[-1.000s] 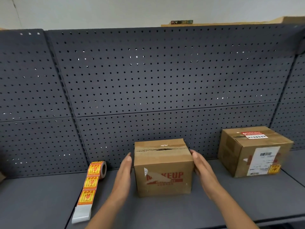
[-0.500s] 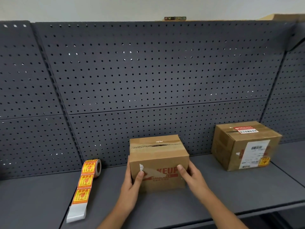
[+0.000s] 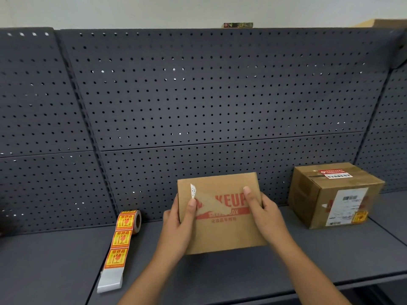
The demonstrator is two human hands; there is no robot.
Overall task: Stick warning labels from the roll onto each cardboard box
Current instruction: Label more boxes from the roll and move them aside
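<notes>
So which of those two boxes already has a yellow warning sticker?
The box on the right, standing alone: a yellow sticker sits at its front's lower right corner. The box being held shows only red print.

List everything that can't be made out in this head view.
Head view only:
Held box: other sides hidden behind its printed face; left hand and right hand cover its edges.
Second box: white sticker text blurred, too small.
Label roll: print too small to read.
</notes>
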